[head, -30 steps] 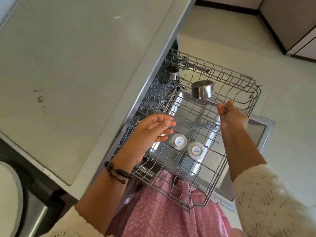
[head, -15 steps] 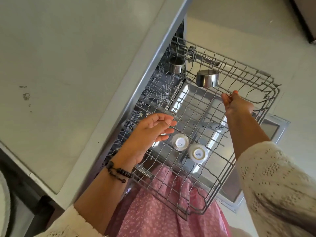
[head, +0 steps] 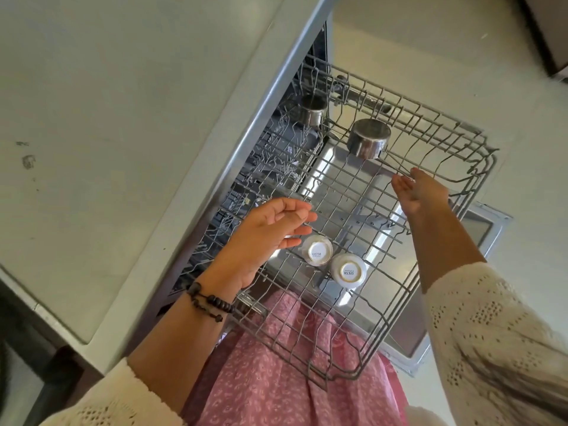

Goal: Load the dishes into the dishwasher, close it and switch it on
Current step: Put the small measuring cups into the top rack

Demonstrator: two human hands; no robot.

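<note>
The dishwasher's upper wire rack (head: 484, 155) is pulled out over the open door (head: 482, 232). Two white cups (head: 316, 254) (head: 349, 269) stand upside down side by side near its front. A steel cup (head: 368, 138) sits upside down toward the back, and a second steel cup (head: 312, 109) sits further back at the machine's mouth. My left hand (head: 267, 235) hovers with relaxed fingers just left of the white cups and holds nothing. My right hand (head: 421, 195) reaches to the rack's right side with straight fingers, its fingertips at a wire just right of the nearer steel cup.
A pale countertop (head: 123, 118) overhangs the dishwasher on the left. The lower rack (head: 270, 158) shows below, inside the machine. Light floor (head: 430, 50) lies beyond the rack. My pink skirt (head: 276, 379) is under the rack's front edge.
My right hand's fingers have straightened beside the nearer steel cup. The left hand has stayed hovering near the white cups. The cups have not moved in the rack.
</note>
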